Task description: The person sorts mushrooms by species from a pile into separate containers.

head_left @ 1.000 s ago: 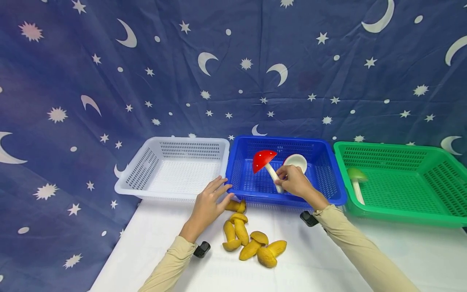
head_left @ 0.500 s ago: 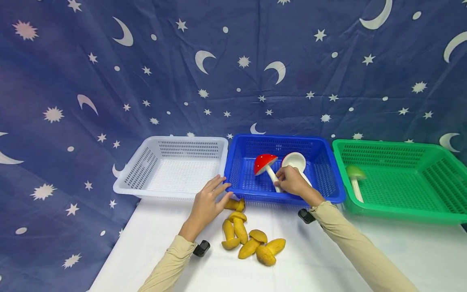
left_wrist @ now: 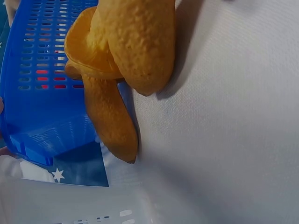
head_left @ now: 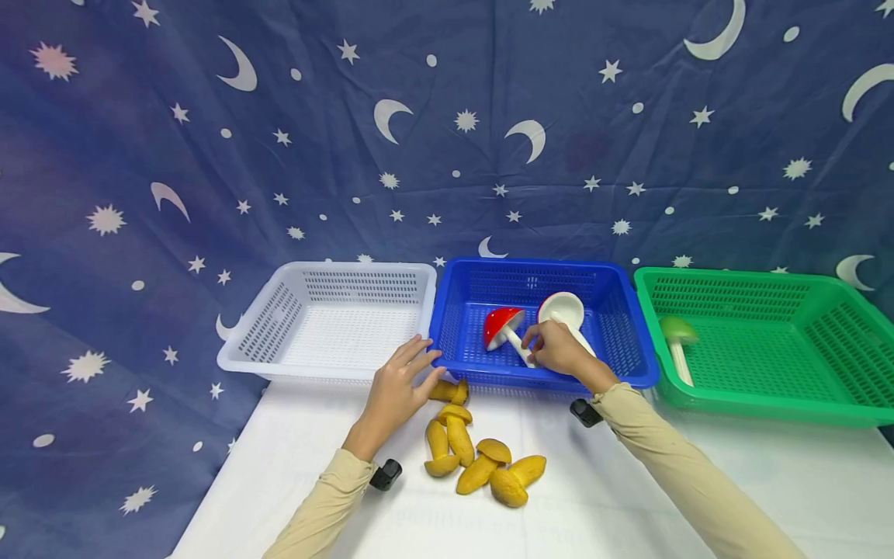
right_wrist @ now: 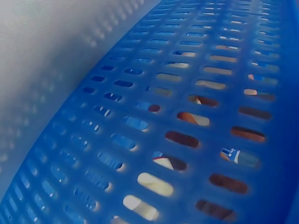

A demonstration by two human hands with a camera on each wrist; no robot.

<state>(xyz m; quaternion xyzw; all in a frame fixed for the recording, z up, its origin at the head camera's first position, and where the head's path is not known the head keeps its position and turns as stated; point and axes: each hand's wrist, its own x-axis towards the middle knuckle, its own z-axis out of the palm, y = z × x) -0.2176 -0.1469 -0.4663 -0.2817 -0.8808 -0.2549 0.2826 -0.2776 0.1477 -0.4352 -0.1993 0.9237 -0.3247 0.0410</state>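
white tablecloth [head_left: 628, 497] under starry backdrop [head_left: 209, 155]; right hand [head_left: 559, 351] pinches red mushroom [head_left: 504, 329]; left hand [head_left: 395, 388] relaxed.

No words, labels, brands or numbers can be read anywhere in these views.

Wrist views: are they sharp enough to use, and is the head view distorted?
Left wrist: yellow mushrooms sharp, white basket at the bottom blurred. Right wrist: only the blue basket wall, soft at the left. Head: evenly lit, wide-angle bending at the edges, green basket skewed.
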